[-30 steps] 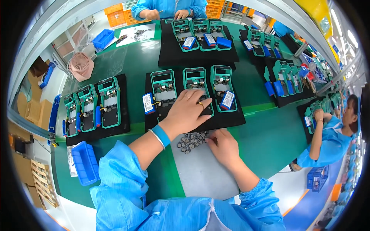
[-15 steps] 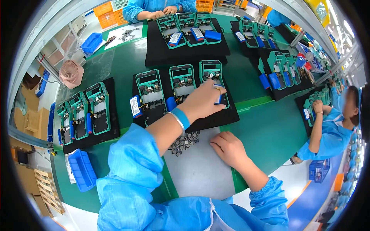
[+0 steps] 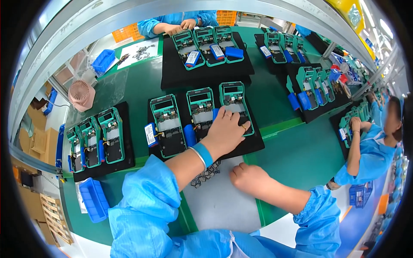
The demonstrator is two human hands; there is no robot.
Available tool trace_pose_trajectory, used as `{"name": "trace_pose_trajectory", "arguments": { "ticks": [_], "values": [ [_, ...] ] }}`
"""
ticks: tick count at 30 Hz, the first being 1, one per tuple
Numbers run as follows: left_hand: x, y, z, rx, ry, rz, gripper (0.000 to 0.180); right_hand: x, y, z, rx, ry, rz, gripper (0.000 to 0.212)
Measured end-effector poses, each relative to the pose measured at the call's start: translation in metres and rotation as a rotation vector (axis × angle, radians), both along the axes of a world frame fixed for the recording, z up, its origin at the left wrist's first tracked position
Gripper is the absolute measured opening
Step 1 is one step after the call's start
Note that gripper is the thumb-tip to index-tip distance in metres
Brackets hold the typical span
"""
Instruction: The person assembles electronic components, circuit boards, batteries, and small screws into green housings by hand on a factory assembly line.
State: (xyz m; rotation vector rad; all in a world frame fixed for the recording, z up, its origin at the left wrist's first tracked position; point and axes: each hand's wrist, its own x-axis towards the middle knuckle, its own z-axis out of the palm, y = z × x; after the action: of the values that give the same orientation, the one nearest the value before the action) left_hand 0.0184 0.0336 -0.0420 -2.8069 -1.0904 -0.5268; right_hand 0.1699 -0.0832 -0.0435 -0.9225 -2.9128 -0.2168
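Left hand (image 3: 224,131) on right green device (image 3: 235,105); metal clips (image 3: 206,175) beside right hand (image 3: 248,178)

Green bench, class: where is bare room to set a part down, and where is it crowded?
Free: the green bench right of the black tray, and the grey mat below the right hand. Crowded: the tray under the left hand, and the small parts beside it.
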Motion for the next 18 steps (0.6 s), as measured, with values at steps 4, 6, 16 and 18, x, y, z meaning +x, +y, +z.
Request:
{"name": "trace_pose_trajectory", "arguments": {
  "ticks": [4, 6, 16, 18],
  "values": [
    [0.016, 0.004, -0.013, 0.013, -0.060, 0.005, 0.045, -0.004, 0.005, 0.000, -0.032, -0.045, 0.009, 0.007],
    [0.024, 0.004, -0.007, 0.015, -0.067, -0.011, 0.044, -0.003, 0.004, 0.005, -0.028, -0.060, 0.008, 0.007],
    [0.002, 0.003, -0.008, -0.106, -0.133, -0.063, 0.047, 0.011, 0.019, 0.020, -0.142, -0.036, -0.044, 0.008],
    [-0.012, -0.003, -0.009, -0.138, -0.137, -0.076, 0.048, 0.023, 0.040, 0.046, -0.187, 0.118, -0.050, 0.007]
  ]
}}
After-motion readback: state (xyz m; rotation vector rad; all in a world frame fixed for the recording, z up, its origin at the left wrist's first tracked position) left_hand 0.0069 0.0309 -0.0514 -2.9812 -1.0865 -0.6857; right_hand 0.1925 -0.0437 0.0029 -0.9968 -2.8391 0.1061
